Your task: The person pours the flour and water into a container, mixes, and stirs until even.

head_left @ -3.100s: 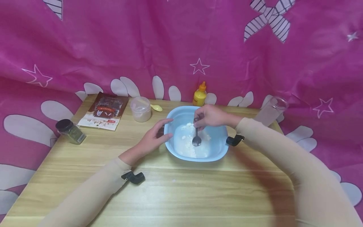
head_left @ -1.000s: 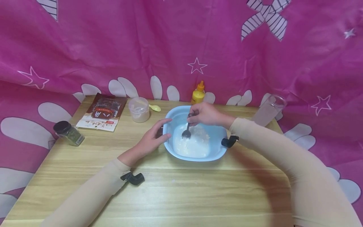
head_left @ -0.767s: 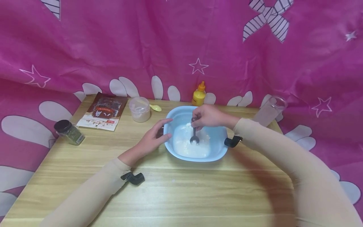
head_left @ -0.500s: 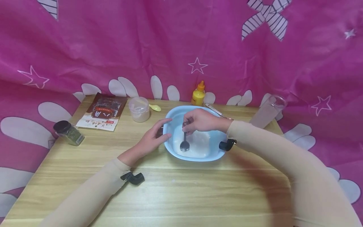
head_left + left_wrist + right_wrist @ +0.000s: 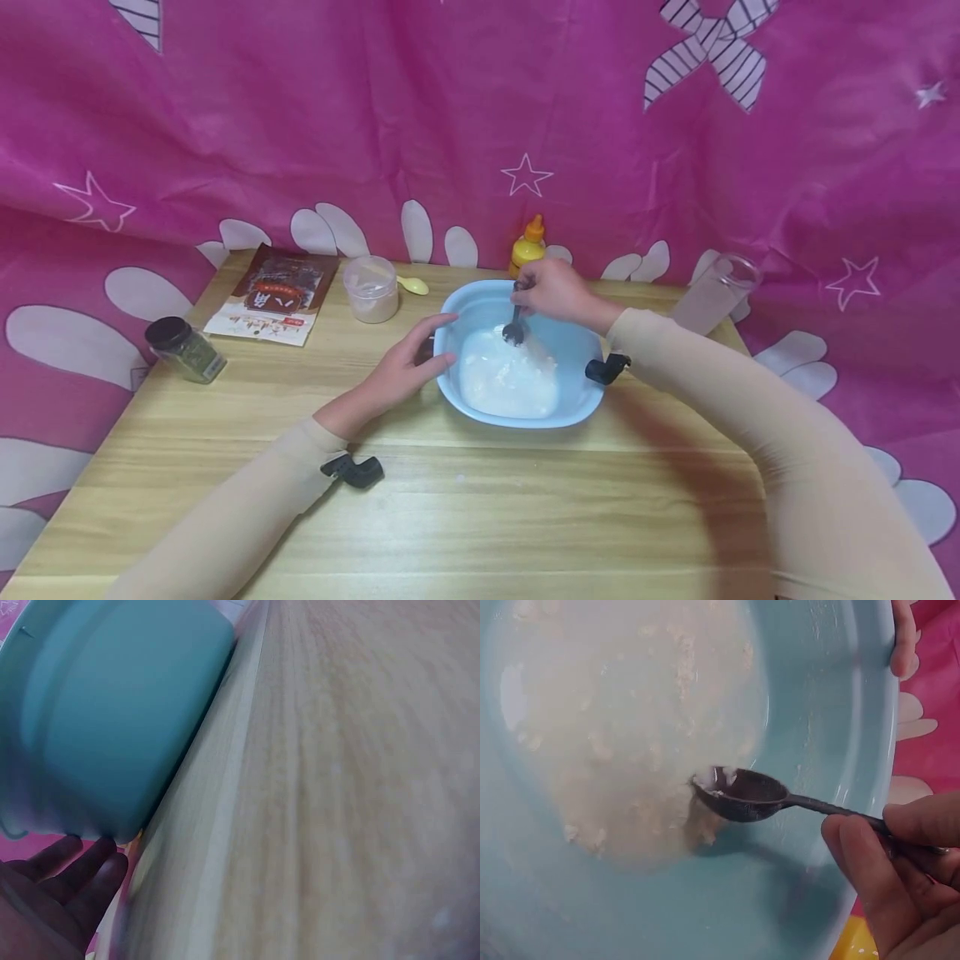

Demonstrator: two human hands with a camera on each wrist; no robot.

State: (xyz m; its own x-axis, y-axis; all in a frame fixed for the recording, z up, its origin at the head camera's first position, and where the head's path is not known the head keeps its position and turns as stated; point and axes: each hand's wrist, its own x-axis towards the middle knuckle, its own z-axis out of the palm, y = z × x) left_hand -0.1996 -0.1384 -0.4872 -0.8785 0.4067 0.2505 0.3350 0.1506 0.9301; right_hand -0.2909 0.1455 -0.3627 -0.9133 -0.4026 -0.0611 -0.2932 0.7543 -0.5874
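A light blue plastic basin (image 5: 577, 400) stands on the table with a cloudy white liquid (image 5: 510, 387) and pale lumps in it. My left hand (image 5: 401, 367) grips its left side, thumb and index fingertip on the rim. Three fingers (image 5: 97, 877) of that hand touch the outer wall in the left wrist view. With thumb and fingers, my right hand (image 5: 558, 290) pinches the handle of a dark metal spoon (image 5: 742, 796). The spoon's bowl, tilted and wet with some white stuff, hangs over the far part of the liquid, inside the basin.
Behind the basin stands a yellow squeeze bottle (image 5: 528, 248). To the left are a clear tub (image 5: 372, 292), a yellow spoon (image 5: 414, 286), a brown-and-white packet (image 5: 273, 293) and a black-lidded jar (image 5: 186, 350). A tall glass (image 5: 716, 293) stands behind my right forearm.
The spoon has moved about in the liquid, and in the last half second went from the near left toward the far side and up. My left hand has stayed on the basin.
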